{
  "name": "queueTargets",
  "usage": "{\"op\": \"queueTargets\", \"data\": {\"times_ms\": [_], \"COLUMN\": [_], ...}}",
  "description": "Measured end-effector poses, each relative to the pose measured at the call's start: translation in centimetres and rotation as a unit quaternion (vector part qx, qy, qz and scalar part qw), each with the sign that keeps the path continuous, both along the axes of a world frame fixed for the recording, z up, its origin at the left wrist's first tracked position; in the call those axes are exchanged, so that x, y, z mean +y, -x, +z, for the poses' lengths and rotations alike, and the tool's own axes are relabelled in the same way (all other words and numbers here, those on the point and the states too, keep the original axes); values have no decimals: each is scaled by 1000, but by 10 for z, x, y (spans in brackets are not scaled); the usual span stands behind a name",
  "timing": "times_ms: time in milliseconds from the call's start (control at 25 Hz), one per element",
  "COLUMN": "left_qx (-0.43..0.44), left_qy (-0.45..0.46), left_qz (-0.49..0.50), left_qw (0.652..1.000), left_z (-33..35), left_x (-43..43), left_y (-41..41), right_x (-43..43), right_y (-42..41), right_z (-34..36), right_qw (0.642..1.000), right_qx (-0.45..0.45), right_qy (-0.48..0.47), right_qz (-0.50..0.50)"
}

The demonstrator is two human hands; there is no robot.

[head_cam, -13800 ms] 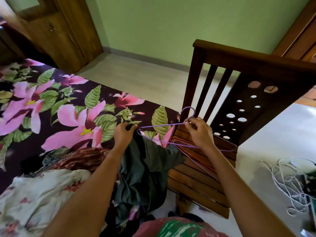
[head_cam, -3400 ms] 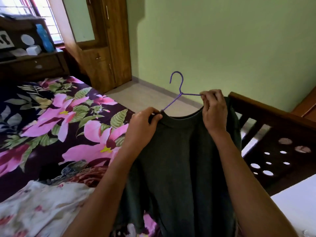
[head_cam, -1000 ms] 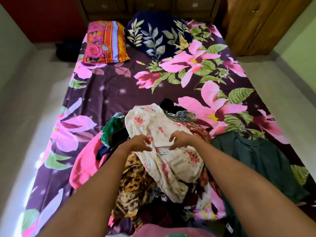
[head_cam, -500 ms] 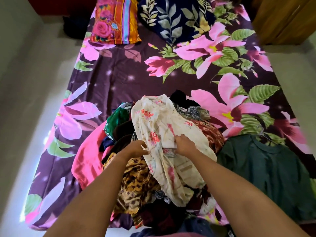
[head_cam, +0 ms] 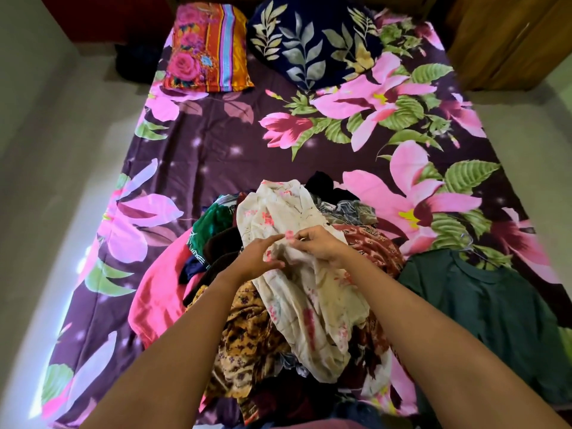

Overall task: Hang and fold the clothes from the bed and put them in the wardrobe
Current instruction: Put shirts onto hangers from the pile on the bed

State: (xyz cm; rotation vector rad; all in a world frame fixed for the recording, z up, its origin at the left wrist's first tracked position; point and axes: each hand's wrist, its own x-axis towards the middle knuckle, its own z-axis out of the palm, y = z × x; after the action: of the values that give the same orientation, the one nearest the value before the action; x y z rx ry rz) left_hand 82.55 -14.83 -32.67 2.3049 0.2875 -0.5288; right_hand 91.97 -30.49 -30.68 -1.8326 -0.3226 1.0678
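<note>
The bed (head_cam: 216, 144) carries a heap of clothes (head_cam: 247, 329) at its near end, just in front of the person. On top lies a cream flowered garment (head_cam: 309, 305), crumpled. Its long axis runs along the bed, from the far side of the heap down towards the person.

Both hands meet at its middle. The left hand (head_cam: 258, 258) holds a fold between fingers and thumb, and the right hand (head_cam: 318, 244) pinches the cloth with curled fingers, the fingertips of the two almost touching.

A pink garment (head_cam: 158, 298) spills from the heap's left side. To the right, a dark green T-shirt (head_cam: 495, 305) lies flat by the bed's right edge, collar towards the pillows, touching the heap.

Bare sheet lies open between the heap and the two pillows, one striped orange (head_cam: 207, 48), one navy with leaves (head_cam: 309, 44). Pale floor (head_cam: 46, 181) runs along both long sides. A wooden wardrobe (head_cam: 507, 41) stands at the far right corner; what it holds cannot be seen.
</note>
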Motion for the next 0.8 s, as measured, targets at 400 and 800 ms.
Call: {"op": "queueTargets", "data": {"times_ms": [400, 800], "left_qx": [31, 48], "left_qy": [299, 321], "left_qz": [75, 327], "left_qw": [951, 888], "left_z": [39, 42], "left_x": [-21, -22], "left_y": [12, 26], "right_x": [-22, -33], "right_y": [2, 66], "right_z": [15, 18], "right_qw": [983, 995], "right_qx": [62, 92], "right_qy": [111, -27], "right_qz": [-135, 6]}}
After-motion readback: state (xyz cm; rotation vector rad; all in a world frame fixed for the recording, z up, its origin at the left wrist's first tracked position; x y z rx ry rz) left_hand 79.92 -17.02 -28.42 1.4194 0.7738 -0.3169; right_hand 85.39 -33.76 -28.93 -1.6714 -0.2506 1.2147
